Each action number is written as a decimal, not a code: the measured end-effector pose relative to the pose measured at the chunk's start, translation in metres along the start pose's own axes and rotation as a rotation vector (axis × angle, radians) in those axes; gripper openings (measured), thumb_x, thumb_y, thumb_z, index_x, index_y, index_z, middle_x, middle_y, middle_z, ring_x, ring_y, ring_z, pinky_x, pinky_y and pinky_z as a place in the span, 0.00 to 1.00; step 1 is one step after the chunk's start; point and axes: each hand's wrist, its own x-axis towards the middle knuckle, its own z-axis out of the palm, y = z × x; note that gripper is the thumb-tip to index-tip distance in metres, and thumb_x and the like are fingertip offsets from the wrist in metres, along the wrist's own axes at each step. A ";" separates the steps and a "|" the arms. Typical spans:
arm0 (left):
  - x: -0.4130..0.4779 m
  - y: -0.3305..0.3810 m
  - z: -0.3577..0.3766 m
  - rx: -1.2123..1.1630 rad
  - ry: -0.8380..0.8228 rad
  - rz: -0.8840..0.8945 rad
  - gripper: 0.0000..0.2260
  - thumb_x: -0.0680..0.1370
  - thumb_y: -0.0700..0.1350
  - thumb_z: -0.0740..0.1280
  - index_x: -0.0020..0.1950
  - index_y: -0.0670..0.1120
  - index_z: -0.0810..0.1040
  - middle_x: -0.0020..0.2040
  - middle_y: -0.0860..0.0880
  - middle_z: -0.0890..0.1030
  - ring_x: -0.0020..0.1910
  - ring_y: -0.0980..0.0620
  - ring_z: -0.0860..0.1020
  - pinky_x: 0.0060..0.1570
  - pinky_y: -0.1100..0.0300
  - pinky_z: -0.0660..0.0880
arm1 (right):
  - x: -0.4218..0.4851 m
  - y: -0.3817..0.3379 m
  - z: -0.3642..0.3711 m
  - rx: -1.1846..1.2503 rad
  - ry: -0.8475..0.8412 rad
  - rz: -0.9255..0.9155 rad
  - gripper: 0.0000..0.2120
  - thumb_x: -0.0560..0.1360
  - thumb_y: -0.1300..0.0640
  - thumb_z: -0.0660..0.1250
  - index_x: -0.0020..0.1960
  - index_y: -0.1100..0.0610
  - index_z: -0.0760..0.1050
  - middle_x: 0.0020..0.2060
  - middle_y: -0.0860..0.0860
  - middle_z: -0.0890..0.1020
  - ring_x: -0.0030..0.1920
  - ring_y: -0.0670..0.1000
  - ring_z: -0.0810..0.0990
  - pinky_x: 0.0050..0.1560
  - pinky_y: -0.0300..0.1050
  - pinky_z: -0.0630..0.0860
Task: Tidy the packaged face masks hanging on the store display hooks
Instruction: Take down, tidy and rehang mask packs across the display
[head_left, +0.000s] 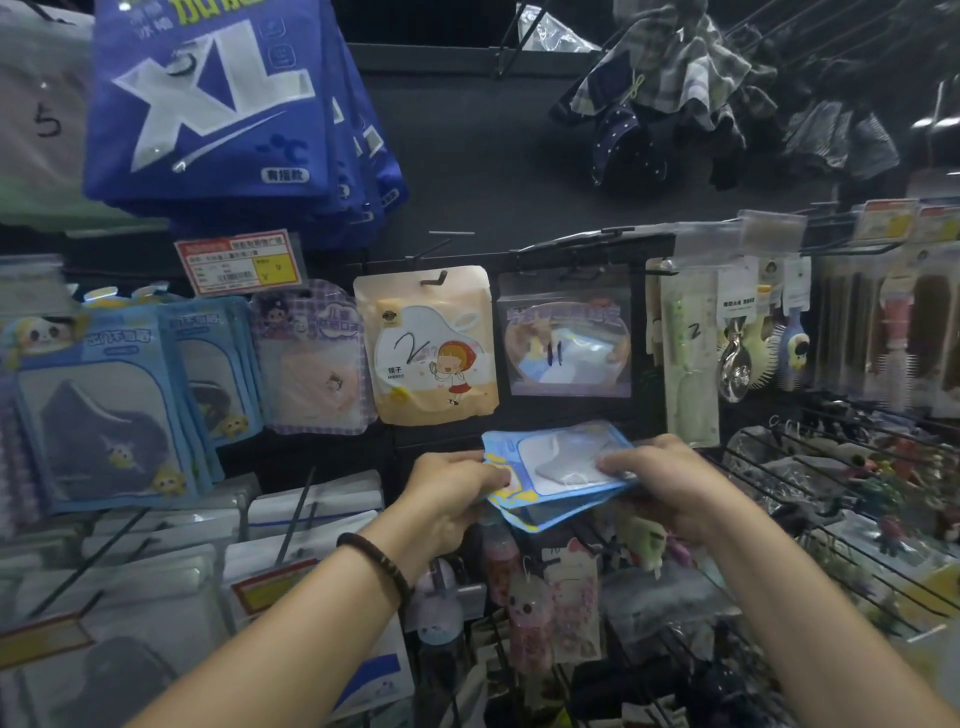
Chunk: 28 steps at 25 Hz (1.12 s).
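left hand (451, 491): fingers curled, pinching the left edge of a small stack of flat light-blue plastic mask packets (558, 475) | right hand (670, 480): fingers curled over the stack's right edge, thumb underneath | stack: held level between both hands, off the hooks, just below the hanging peach cartoon-girl packet (426, 345)

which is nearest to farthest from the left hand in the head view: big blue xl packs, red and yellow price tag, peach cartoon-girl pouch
1. Peach cartoon-girl pouch, just above the left hand holding the light blue mask packets.
2. Red and yellow price tag, up-left.
3. Big blue XL packs, top left.
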 end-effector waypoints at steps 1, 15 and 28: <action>-0.007 0.002 -0.004 -0.048 -0.034 -0.002 0.14 0.77 0.26 0.72 0.60 0.36 0.86 0.47 0.39 0.89 0.40 0.43 0.87 0.42 0.53 0.84 | -0.007 0.002 0.000 0.070 -0.015 0.022 0.26 0.70 0.64 0.79 0.64 0.71 0.74 0.52 0.67 0.81 0.31 0.59 0.84 0.30 0.47 0.81; -0.110 0.036 -0.152 -0.383 -0.095 0.123 0.07 0.82 0.43 0.75 0.58 0.41 0.84 0.47 0.42 0.90 0.38 0.46 0.88 0.41 0.49 0.85 | -0.158 0.004 0.172 0.696 -0.177 -0.135 0.16 0.82 0.65 0.66 0.69 0.65 0.78 0.61 0.66 0.86 0.61 0.71 0.85 0.52 0.68 0.86; -0.132 0.072 -0.316 0.211 -0.011 0.654 0.07 0.86 0.44 0.68 0.54 0.55 0.84 0.52 0.59 0.89 0.56 0.58 0.86 0.64 0.54 0.80 | -0.238 -0.084 0.292 0.121 0.147 -0.643 0.13 0.81 0.57 0.75 0.64 0.52 0.81 0.50 0.50 0.88 0.50 0.49 0.87 0.51 0.45 0.83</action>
